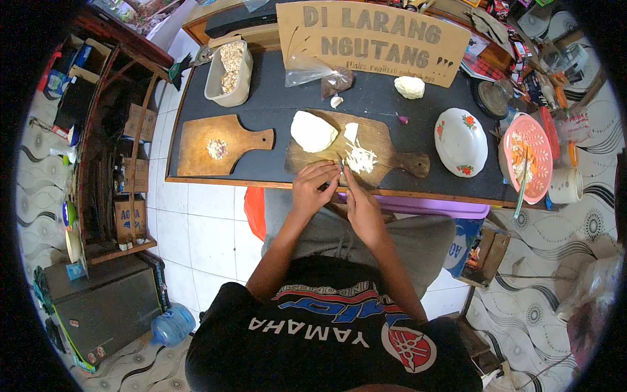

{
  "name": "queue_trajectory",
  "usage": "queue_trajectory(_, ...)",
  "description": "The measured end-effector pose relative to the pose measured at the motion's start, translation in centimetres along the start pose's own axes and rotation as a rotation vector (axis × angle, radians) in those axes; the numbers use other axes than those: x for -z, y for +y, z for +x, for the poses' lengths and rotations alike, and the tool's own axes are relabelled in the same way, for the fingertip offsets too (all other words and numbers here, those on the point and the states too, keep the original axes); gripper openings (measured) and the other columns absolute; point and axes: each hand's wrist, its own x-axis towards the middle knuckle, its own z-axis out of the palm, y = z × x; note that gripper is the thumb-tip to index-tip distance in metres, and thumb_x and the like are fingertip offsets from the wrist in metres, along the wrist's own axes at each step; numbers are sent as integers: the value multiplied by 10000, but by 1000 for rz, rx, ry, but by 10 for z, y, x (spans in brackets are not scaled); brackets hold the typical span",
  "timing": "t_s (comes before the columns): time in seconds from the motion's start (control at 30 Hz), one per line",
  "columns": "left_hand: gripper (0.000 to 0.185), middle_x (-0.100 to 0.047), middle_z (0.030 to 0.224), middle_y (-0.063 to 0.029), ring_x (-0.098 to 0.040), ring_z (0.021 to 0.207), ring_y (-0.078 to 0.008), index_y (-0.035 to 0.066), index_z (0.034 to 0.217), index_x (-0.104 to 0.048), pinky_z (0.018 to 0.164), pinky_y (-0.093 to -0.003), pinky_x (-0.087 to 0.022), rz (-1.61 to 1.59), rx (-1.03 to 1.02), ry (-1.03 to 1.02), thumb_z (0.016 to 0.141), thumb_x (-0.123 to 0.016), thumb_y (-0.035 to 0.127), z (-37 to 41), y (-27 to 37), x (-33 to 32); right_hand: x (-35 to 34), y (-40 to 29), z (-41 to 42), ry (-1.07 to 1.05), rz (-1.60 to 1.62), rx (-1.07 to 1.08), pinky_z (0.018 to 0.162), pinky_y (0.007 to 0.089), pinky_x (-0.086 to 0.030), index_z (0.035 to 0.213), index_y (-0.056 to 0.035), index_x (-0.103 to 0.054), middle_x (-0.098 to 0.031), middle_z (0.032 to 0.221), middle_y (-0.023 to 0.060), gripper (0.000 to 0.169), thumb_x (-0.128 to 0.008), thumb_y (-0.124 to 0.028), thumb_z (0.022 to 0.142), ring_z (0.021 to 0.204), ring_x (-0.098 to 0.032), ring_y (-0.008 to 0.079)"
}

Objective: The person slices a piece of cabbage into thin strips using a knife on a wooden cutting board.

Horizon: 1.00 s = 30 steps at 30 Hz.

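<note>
My right hand (360, 208) grips a knife (341, 164), its blade pointing up over the near edge of a dark wooden cutting board (338, 117). Beside the blade, my left hand (316, 183) has its fingers bent together at the board; whether something is held under them cannot be told. On the board lie a large white vegetable piece (313, 131), perhaps cabbage, a small flat white slice (350, 132) and a pile of thin white strips (361, 158). A lighter wooden board (205, 132) to the left carries finely chopped bits (217, 149).
A plastic tub (228, 100) stands at the back left, near a tied plastic bag (337, 82) and a garlic clove (336, 101). Right of the boards are a floral plate (460, 142) and a pink basket (542, 161) of shredded vegetables. A cardboard sign (372, 36) stands behind.
</note>
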Motion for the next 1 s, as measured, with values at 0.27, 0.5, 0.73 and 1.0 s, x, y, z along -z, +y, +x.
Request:
queue_trajectory(0.27, 135, -805, 1052, -80, -743, 1096, -250, 40, 970, -822, 945, -389, -566, -24, 33, -22, 839, -799, 57, 0, 0, 2, 13, -9, -1, -112, 71, -166, 952, 510, -515, 1635, -137, -350, -632, 1266, 347, 630, -531, -37, 1040, 1101, -657, 493)
queue_trajectory(0.5, 121, -806, 1039, -80, -748, 1078, -248, 38, 958, -822, 928, -386, -568, -13, 40, -21, 841, -808, 63, 1, 1, 0, 13, -3, -7, 0, 5, -3, 871, 433, -535, 1626, -124, -369, -642, 1185, 365, 588, -529, -63, 1064, 1032, -691, 471)
queue_trajectory(0.73, 140, -803, 1032, -86, -745, 1072, -252, 35, 972, -820, 918, -388, -565, -9, 24, -16, 835, -809, 61, 0, -1, 0, 7, -7, -10, -62, 41, -25, 1007, 488, -508, 1632, -106, -344, -591, 1382, 338, 594, -509, -46, 1064, 1249, -617, 487)
queue_trajectory(1.0, 153, -800, 1032, -89, -740, 1069, -255, 35, 981, -820, 916, -388, -561, -20, 20, -15, 832, -816, 63, -1, -3, -1, 9, -15, -12, -113, 20, -84, 1008, 490, -511, 1633, -66, -319, -581, 1387, 346, 593, -496, -50, 1067, 1251, -618, 483)
